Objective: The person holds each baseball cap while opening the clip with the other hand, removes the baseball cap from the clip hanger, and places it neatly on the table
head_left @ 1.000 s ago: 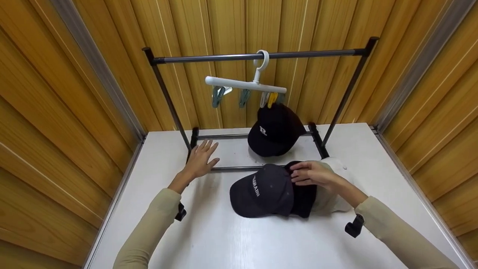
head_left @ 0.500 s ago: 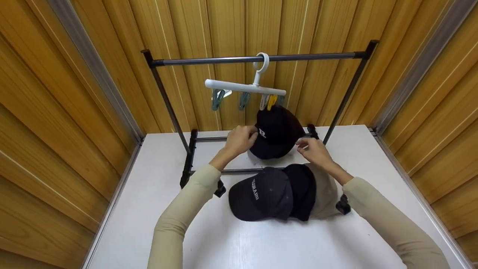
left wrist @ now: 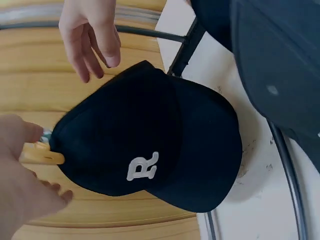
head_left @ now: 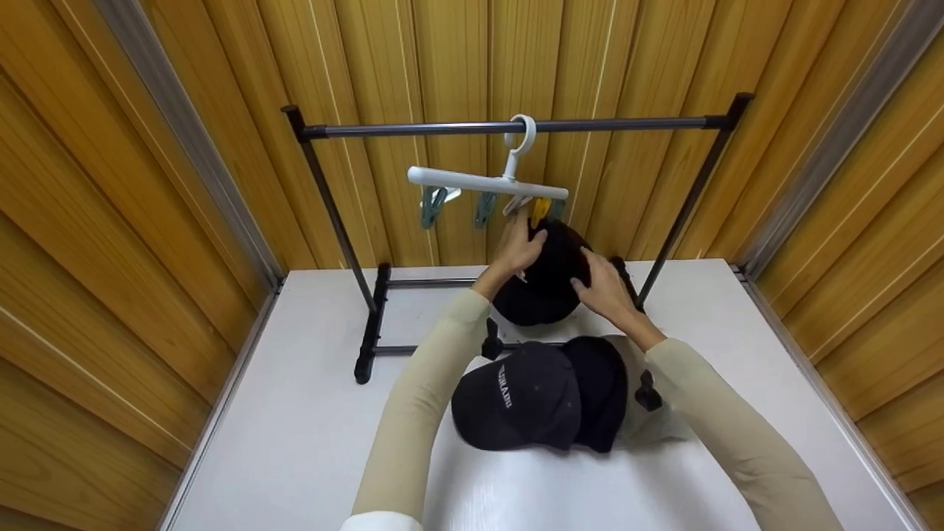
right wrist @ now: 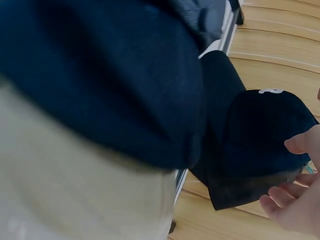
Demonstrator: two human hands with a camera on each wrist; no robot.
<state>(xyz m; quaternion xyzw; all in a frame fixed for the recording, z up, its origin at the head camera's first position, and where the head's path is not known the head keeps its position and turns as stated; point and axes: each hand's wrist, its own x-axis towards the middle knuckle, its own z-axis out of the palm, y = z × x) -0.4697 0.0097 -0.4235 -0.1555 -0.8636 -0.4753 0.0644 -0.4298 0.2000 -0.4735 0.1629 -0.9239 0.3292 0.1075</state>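
Note:
A black cap [head_left: 546, 287] with a white letter R hangs by its back from a yellow clip [left wrist: 42, 154] on the white hanger [head_left: 464, 179]. Beside that clip, my left hand [head_left: 520, 247] has its thumb and fingers spread apart; the left wrist view shows the clip between them. My right hand [head_left: 606, 287] is at the cap's right side, fingers loosely bent and thumb apart. Whether it touches the cap I cannot tell. In front on the table lie a dark grey cap [head_left: 527, 391] with white lettering, a black cap [head_left: 603, 391] and a beige cap [head_left: 641, 428], overlapping in a row.
The hanger hooks over the top bar [head_left: 627, 124] of a dark metal rack [head_left: 328, 199]. Green clips [head_left: 484, 209] dangle from the hanger's left and middle. Wood-look panels [head_left: 184, 184] enclose the white table [head_left: 310, 442] at the back and sides.
My left hand has moved right and up from the rack's left side to the clips. The right hand has left the row of caps and gone up to the hanging cap.

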